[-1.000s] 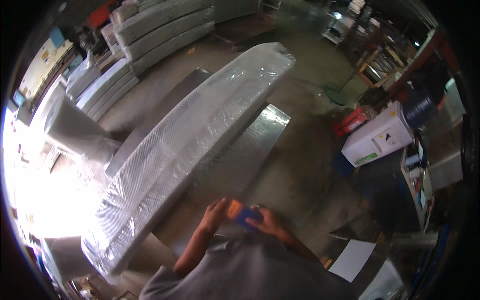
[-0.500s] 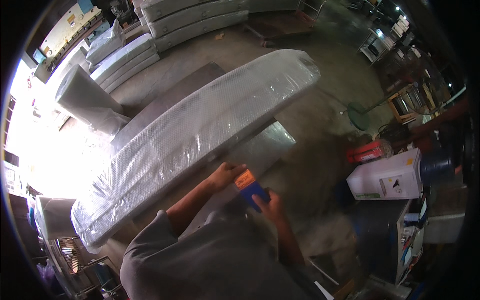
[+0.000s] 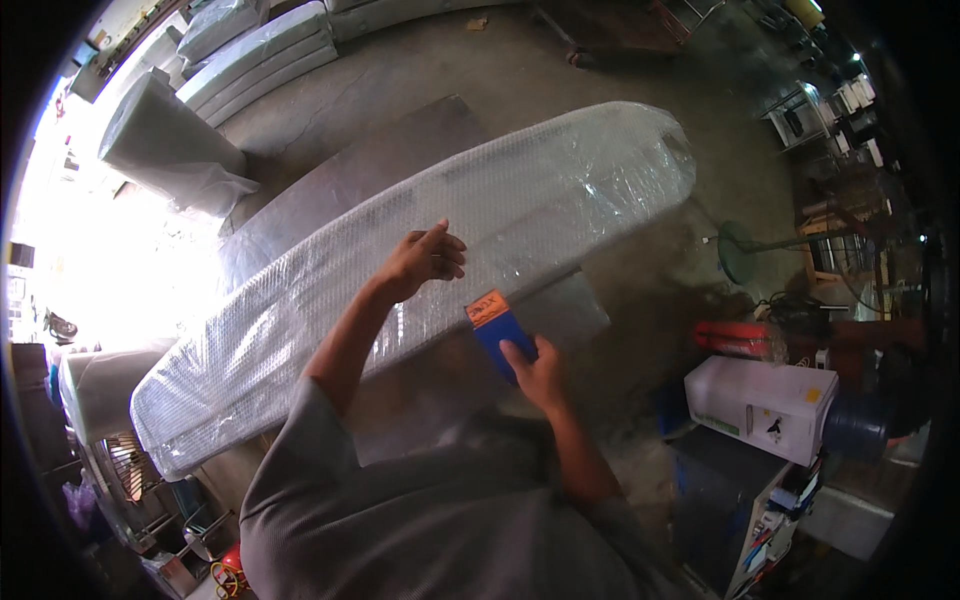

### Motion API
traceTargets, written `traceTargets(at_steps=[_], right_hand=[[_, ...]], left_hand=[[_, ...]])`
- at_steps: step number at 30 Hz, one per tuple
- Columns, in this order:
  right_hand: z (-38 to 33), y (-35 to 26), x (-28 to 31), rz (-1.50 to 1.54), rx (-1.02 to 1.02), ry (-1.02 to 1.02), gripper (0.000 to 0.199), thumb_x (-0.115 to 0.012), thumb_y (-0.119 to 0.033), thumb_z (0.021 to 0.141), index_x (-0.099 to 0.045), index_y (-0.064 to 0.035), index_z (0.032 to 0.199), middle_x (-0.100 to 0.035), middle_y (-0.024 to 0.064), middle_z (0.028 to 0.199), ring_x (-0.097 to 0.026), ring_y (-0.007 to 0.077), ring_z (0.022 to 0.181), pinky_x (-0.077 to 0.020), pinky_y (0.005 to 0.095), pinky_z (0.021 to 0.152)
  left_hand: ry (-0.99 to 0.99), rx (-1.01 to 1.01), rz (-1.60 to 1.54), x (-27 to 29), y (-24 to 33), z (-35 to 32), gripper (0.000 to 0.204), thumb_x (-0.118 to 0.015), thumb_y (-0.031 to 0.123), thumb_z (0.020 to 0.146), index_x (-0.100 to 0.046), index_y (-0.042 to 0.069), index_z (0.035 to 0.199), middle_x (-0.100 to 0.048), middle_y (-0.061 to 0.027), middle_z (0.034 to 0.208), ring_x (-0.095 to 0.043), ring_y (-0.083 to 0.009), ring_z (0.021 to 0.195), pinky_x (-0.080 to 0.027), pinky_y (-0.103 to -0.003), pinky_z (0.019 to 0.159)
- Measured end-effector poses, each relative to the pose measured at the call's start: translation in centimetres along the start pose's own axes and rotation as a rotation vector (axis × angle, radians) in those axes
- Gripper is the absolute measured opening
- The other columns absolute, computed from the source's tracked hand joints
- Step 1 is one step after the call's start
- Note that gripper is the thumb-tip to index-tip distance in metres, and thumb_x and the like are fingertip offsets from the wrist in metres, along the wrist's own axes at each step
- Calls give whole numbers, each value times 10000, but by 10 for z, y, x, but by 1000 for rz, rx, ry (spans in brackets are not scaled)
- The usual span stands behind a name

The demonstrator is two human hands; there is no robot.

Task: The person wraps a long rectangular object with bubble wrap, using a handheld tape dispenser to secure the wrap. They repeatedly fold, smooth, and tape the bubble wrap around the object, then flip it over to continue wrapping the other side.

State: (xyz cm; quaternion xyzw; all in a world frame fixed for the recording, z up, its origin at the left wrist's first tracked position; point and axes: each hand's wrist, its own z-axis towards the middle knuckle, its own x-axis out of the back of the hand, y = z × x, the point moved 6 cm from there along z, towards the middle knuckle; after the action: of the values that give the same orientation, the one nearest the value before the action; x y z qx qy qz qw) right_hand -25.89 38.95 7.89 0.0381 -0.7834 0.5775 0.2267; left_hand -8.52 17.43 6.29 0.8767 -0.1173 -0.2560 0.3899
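head view, right fingers (image 3: 514,355) gripping box (image 3: 496,328), left fingers (image 3: 448,256) bent, empty, wrapped bundle (image 3: 560,180) ahead

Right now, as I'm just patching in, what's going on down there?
A person grips a blue-and-orange box in the right hand. The left hand is apart from it, with nothing visible in it, in front of a long bubble-wrapped piece; whether it touches the wrap, I can't tell. That piece lies slantwise across the view ahead. A translucent roll stands to the left, and a white carton sits on a dark cabinet at right.
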Motion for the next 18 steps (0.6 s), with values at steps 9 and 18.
traceTargets(at_steps=[9,18], right_hand=[[6,-7,20,163,132,-19,534,-775,-476,904,-677,17,1085,-722,104,912,-695,186,826,-551,329,741],[19,-16,12,4,37,-58,549,-732,-487,933,-677,22,1128,-741,172,907,-743,296,831,-569,381,736]], left_hand=[[-386,-125,327,-51,-8,-30,584,-662,426,1003,-625,-60,1326,-699,-186,1227,-654,-252,1148,-506,-389,1041],[128,-386,630,-15,4,10,199,-682,141,959,-759,-22,1043,-748,-118,883,-687,-173,844,-550,-350,800]])
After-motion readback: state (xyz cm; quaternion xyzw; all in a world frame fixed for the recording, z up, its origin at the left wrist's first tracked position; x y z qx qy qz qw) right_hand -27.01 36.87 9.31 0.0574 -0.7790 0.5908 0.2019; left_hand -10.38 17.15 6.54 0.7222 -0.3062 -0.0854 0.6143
